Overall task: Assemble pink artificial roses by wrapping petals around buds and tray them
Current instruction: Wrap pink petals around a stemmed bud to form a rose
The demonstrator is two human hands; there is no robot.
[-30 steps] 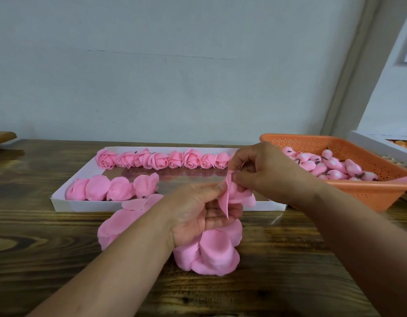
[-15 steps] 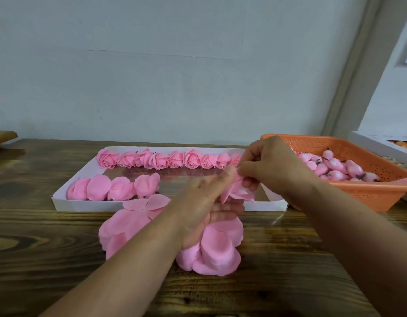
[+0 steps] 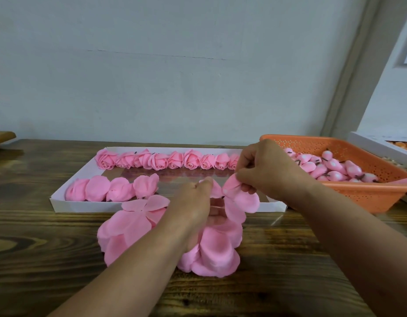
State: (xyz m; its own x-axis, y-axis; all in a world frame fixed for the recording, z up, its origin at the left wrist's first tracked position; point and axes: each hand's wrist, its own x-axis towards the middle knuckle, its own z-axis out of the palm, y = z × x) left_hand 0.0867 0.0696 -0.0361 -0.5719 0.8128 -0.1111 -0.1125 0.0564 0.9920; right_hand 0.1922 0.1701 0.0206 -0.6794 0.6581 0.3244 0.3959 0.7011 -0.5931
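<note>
My left hand [image 3: 195, 207] and my right hand [image 3: 264, 172] hold a pink petal piece [image 3: 241, 202] between them just in front of the white tray [image 3: 152, 207]. The right fingers pinch its upper petal; the left fingers grip its left edge. Any bud inside is hidden. A row of finished pink roses [image 3: 166, 160] lines the tray's far side, and several flat petal pieces [image 3: 111, 188] lie along its near left. Loose petal pieces lie on the table: one pile [image 3: 129, 227] at my left forearm, another [image 3: 214, 250] under my left hand.
An orange perforated basket [image 3: 371, 191] with several pink buds [image 3: 330, 167] stands at the right, beside the tray. A white box [image 3: 376, 143] sits behind it. The dark wooden table [image 3: 38, 259] runs to a pale wall.
My right hand has shifted right and pulled the petal piece open, so it now spreads wider between both hands. My left hand stays over the near petal pile.
</note>
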